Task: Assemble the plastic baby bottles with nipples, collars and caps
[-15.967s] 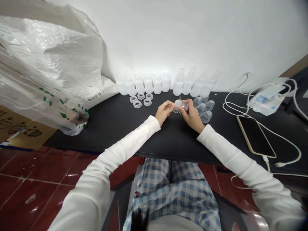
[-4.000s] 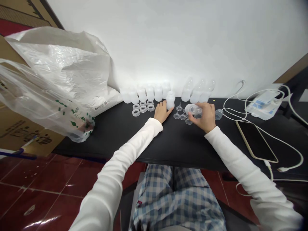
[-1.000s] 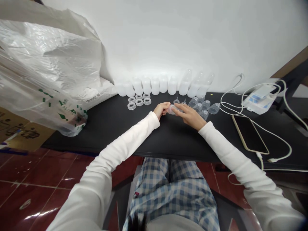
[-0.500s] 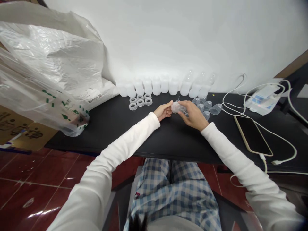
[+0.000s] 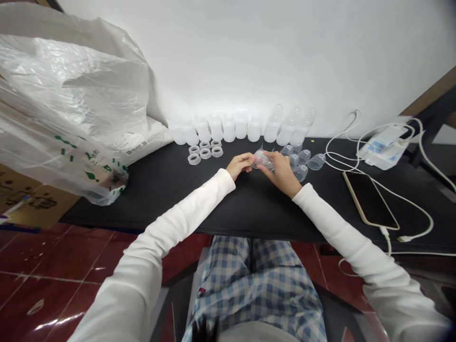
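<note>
Clear baby-bottle part (image 5: 263, 160), held off the table between both hands.
Right hand (image 5: 281, 173) grasps it; left hand (image 5: 240, 165) pinches the near end, steadying it.

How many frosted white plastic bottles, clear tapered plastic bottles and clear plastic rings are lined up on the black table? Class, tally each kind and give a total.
Frosted white plastic bottles: 7
Clear tapered plastic bottles: 3
Clear plastic rings: 6
Total: 16
</note>
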